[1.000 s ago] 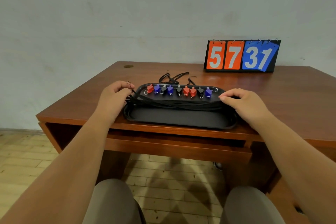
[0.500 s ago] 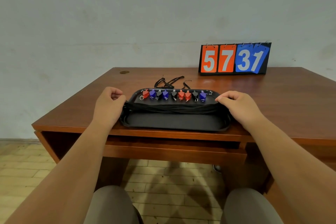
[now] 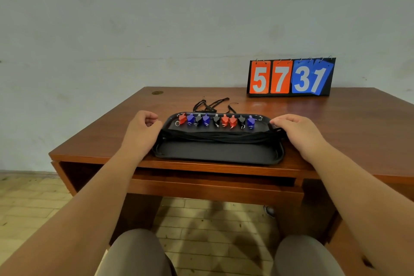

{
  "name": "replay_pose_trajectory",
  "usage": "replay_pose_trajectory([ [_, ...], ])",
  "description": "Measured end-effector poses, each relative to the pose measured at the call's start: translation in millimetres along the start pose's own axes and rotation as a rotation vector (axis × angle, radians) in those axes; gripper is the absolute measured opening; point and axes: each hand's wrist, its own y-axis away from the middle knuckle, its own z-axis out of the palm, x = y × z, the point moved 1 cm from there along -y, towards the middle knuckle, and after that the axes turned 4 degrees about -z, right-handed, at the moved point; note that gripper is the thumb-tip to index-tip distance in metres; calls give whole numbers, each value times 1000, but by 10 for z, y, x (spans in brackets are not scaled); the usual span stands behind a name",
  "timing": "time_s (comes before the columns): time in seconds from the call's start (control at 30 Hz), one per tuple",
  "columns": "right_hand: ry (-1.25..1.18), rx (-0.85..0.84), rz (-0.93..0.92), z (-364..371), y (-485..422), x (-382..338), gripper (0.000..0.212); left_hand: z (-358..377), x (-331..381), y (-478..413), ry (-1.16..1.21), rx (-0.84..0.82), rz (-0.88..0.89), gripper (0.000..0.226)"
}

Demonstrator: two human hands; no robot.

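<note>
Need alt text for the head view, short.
A seated person's left hand and right hand sit at the two ends of a bundle of black cords stretched across a black tray on a wooden desk. Nine red, blue and black whistles line the tray's far side; a scoreboard behind reads 57 31.

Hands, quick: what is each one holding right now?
Left hand: fist curled round the left end of the bundle of black cords.
Right hand: fingers bent over the bundle's right end; grip hidden, cannot be told.
</note>
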Motion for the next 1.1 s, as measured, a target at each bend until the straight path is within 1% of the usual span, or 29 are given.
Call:
replay_pose_trajectory([
  [0.17, 28, -55, 85, -37, -122, -21, 19, 6, 80, -46, -68, -4, 8, 24],
  [0.27, 22, -31, 118, -21, -211, -80, 23, 27, 187, -137, -89, -16, -16, 24],
  [0.37, 11, -20, 130, -20, -297, -114, 17, 53, 305, -239, -111, -30, 6, 22],
  [0.47, 9, -37, 126, -21, -375, -130, 21, 127, 436, -324, -156, -43, 36, 19],
  [0.8, 48, -74, 86, 35, -691, -153, 21, 508, 844, -537, -221, -187, 149, 18],
  [0.97, 30, -73, 81, 68, -862, -163, 22, 725, 968, -678, -258, -301, 190, 16],
  [1.1, 51, -83, 76, 118, -1018, -137, 21, 930, 1055, -835, -308, -344, 221, 16],
])
